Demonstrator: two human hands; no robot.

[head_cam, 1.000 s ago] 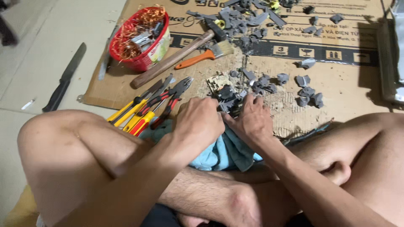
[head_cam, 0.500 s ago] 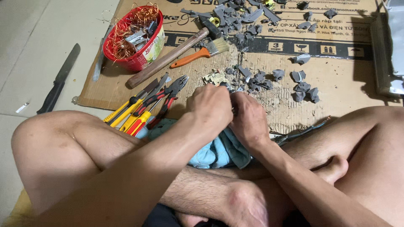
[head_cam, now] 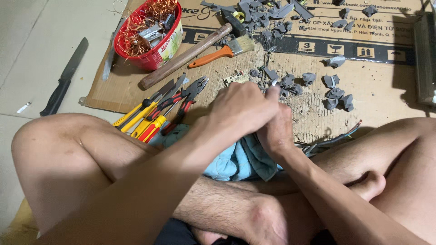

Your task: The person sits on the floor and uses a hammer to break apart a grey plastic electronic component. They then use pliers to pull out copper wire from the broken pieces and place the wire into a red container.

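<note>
Pressing together, 2 hands (head_cam: 265, 115) clenched, perhaps gripping something hidden

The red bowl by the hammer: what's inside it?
The red bowl holds a tangle of copper wire with a few grey metal pieces lying on top. Whatever lies beneath the wire, and the bowl's bottom, is covered.

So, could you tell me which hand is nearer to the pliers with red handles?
Left. The left hand sits just right of the pliers; the right hand lies beyond it, farther away.
</note>
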